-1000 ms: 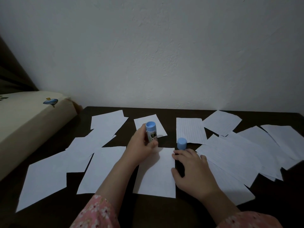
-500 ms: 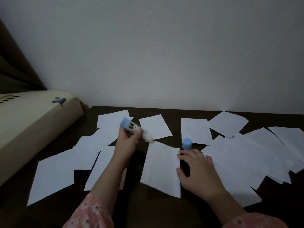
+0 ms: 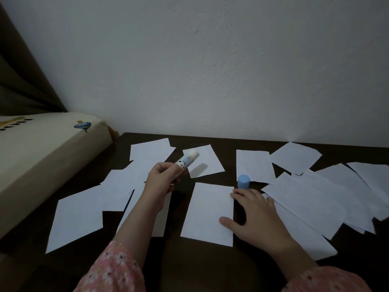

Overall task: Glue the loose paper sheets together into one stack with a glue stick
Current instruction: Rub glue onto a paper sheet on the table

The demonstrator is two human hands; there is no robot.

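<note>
My left hand (image 3: pixel 163 182) grips an uncapped glue stick (image 3: pixel 186 160), its white tip pointing up and to the right above the table. Its blue cap (image 3: pixel 243 181) stands upright on the table just beyond my right hand (image 3: pixel 255 213). My right hand lies flat, fingers spread, touching the right edge of a white sheet (image 3: pixel 207 211) in front of me. Several loose white sheets lie scattered on the dark table (image 3: pixel 210 266): a small one (image 3: pixel 207 165) behind the glue stick, a lined one (image 3: pixel 253 165), and an overlapping pile (image 3: pixel 315 199) at the right.
A white wall (image 3: pixel 210 70) rises right behind the table. A cream cushioned surface (image 3: pixel 42 154) with a small fish print borders the table's left side. More sheets (image 3: pixel 80 213) cover the left part of the table.
My left hand has swung the glue stick round, from tip down at the sheet's top edge to tip up and away. My right hand has stayed on the sheet's right edge.
</note>
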